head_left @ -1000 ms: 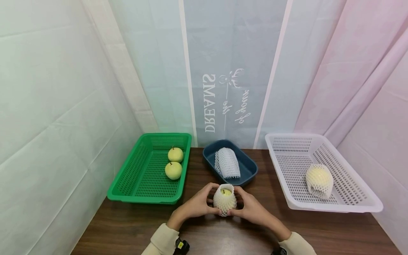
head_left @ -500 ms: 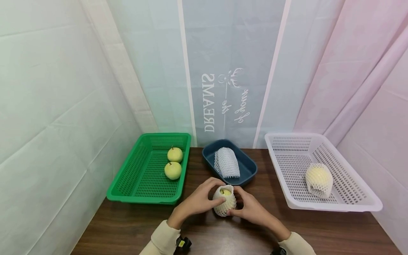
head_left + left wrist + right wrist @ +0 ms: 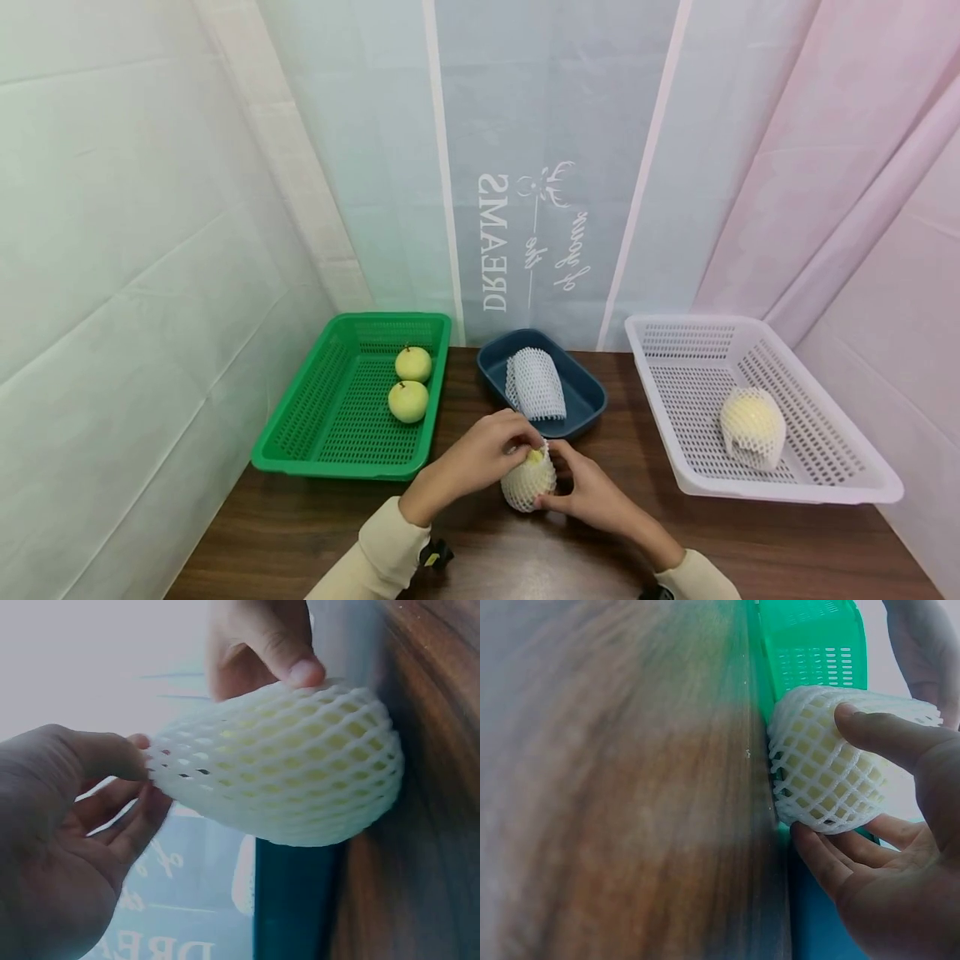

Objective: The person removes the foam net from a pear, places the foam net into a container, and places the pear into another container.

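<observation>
A round yellow pear in a white foam net sleeve (image 3: pixel 528 487) stands on the wooden table in front of me. My left hand (image 3: pixel 483 450) pinches the sleeve's top rim between thumb and fingers. In the left wrist view the foam net (image 3: pixel 292 761) is drawn to a narrower end at those fingers. My right hand (image 3: pixel 592 493) grips the wrapped pear from the right, thumb on the near side and fingers on the far side. In the right wrist view the pear's yellow skin shows through the mesh (image 3: pixel 825 761). The left fingers partly cover the sleeve's opening in the head view.
A green basket (image 3: pixel 337 468) at left holds two bare pears (image 3: pixel 408 402). Behind my hands, a dark blue tray (image 3: pixel 587 402) contains white foam nets (image 3: pixel 537 385). A white basket (image 3: pixel 780 488) at right holds another wrapped pear (image 3: pixel 752 425). Fabric walls enclose the table's back and sides.
My left hand has shifted from the pear's left side up to the sleeve's top rim, where it now pinches the foam. The right hand has kept its grip.
</observation>
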The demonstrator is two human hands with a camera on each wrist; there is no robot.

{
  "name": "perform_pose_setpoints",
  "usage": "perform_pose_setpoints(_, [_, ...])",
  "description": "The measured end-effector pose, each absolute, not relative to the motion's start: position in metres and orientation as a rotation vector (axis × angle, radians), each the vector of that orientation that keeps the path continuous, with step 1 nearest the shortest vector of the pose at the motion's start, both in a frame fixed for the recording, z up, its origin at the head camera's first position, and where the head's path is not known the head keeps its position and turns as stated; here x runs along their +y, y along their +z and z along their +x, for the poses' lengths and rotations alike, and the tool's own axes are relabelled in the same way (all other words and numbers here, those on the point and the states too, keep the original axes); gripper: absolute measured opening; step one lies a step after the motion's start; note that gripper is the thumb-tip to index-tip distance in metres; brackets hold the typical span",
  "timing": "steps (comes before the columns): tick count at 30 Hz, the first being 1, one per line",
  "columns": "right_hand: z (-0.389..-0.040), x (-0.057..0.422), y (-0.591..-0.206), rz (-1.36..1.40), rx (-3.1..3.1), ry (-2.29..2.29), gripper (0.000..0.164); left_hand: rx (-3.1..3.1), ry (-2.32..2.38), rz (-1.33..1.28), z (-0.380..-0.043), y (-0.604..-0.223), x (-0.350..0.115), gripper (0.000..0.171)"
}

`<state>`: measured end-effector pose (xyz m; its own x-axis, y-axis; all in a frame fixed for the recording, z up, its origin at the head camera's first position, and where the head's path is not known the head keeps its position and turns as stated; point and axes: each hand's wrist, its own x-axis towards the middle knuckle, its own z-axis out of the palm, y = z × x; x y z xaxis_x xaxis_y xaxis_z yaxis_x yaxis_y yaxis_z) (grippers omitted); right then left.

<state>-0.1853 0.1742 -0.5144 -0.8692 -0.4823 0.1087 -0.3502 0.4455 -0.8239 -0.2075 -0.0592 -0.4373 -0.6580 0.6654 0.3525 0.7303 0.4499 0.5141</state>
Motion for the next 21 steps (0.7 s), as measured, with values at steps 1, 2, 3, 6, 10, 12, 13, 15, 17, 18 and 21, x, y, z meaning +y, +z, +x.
perform_pose_setpoints(1, [-0.185,0.1742,-0.5142,-0.741,2.55,-1.401,0.078,-2.609,-0.952,-1.265,-0.2074,-0.4355,-0.0588,0.014])
perform_pose_setpoints(2, [-0.1846,0.1741,-0.5137,-0.742,2.552,-1.402,0.078,-2.627,-0.913,-1.278,-0.2072,-0.4341,-0.0584,0.014])
perform_pose_setpoints(3, [-0.1844,0.1742,-0.5134,-0.747,2.556,-1.402,0.077,-2.635,-0.872,-1.294,-0.2072,-0.4331,-0.058,0.014])
perform_pose_setpoints(6, [-0.1838,0.1742,-0.5127,-0.756,2.56,-1.4,0.077,-2.638,-0.788,-1.342,-0.2071,-0.4312,-0.0572,0.016])
perform_pose_setpoints(10, [-0.1835,0.1737,-0.5119,-0.768,2.551,-1.401,0.077,-2.645,-0.72,-1.386,-0.2071,-0.4298,-0.057,0.017])
perform_pose_setpoints(12, [-0.1839,0.1737,-0.5119,-0.779,2.542,-1.408,0.076,-2.67,-0.666,-1.385,-0.207,-0.4289,-0.0571,0.016])
perform_pose_setpoints(13, [-0.1841,0.1737,-0.512,-0.778,2.535,-1.411,0.076,-2.689,-0.637,-1.378,-0.2069,-0.4284,-0.0573,0.016])
perform_pose_setpoints(15, [-0.1847,0.1738,-0.5124,-0.778,2.523,-1.416,0.075,-2.741,-0.586,-1.352,-0.2063,-0.4274,-0.0575,0.015])
perform_pose_setpoints(17, [-0.1851,0.174,-0.5127,-0.767,2.514,-1.418,0.076,-2.8,-0.526,-1.321,-0.2059,-0.4271,-0.0575,0.016])
perform_pose_setpoints(18, [-0.1852,0.1739,-0.5127,-0.763,2.51,-1.421,0.076,-2.831,-0.496,-1.3,-0.2057,-0.4272,-0.0574,0.016])
perform_pose_setpoints(21, [-0.1852,0.1736,-0.5124,-0.758,2.507,-1.427,0.077,-2.914,-0.411,-1.251,-0.2055,-0.428,-0.0565,0.023])
